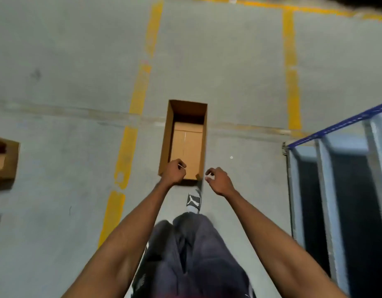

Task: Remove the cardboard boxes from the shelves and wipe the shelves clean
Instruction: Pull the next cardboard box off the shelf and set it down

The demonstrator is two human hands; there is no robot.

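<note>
An open, empty cardboard box [186, 145] lies lengthwise on the grey floor straight ahead of me. My left hand [174, 173] is curled over the box's near left corner and grips the rim there. Just off the near right corner, my right hand [219, 182] hovers with loosely curled fingers; it holds nothing, and a small gap separates it from the box. The metal shelf unit [327, 151], with a blue beam and grey boards, stands at the right edge.
A second open cardboard box [5, 161] sits on the floor at the far left edge. Yellow painted lines [129, 145] cross the floor. My foot in a grey slide sandal [194, 202] stands just behind the near end of the box.
</note>
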